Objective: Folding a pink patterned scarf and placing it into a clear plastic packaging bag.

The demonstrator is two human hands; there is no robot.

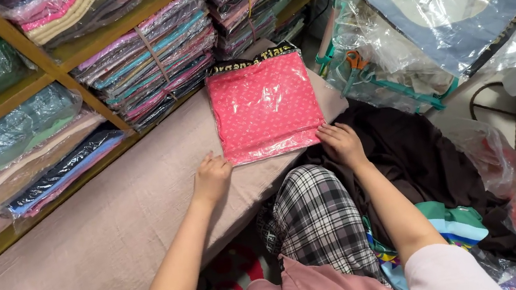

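My left hand [211,178] rests fingers-down at the near left corner of a pink patterned cloth packet in clear plastic [264,105], and my right hand [340,143] touches its near right corner. The packet lies flat on a low bench covered in pale pink cloth [100,239], just in front of wooden shelves [74,53] stacked with wrapped folded fabrics. My checked trouser knee [314,215] rises between my arms, beside dark brown cloth [411,155].
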